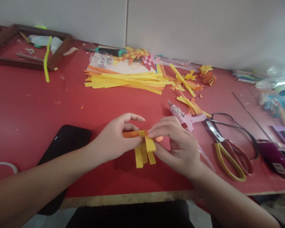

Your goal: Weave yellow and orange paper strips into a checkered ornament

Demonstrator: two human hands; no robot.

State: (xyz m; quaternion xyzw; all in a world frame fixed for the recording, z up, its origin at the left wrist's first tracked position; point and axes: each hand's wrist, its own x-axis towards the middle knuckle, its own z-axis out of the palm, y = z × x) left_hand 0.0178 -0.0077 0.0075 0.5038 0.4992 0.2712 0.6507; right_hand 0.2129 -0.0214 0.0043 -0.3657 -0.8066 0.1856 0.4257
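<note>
Both hands meet over the red table (pixel 26 104) near its front edge. My left hand (pixel 116 139) pinches the left end of an orange paper strip (pixel 131 134). My right hand (pixel 178 142) pinches the same piece from the right, fingers closed over it. Several yellow paper strips (pixel 144 152) hang down from the orange one between the hands. A little orange paper shows under my right fingers.
A black phone (pixel 66 141) lies left of my left hand. A pink glue gun (pixel 187 117) and yellow-handled scissors (pixel 228 152) lie to the right. A pile of yellow and orange strips (pixel 128 80) and woven paper pieces (pixel 139 57) sit further back. A wooden frame (pixel 54 57) is at far left.
</note>
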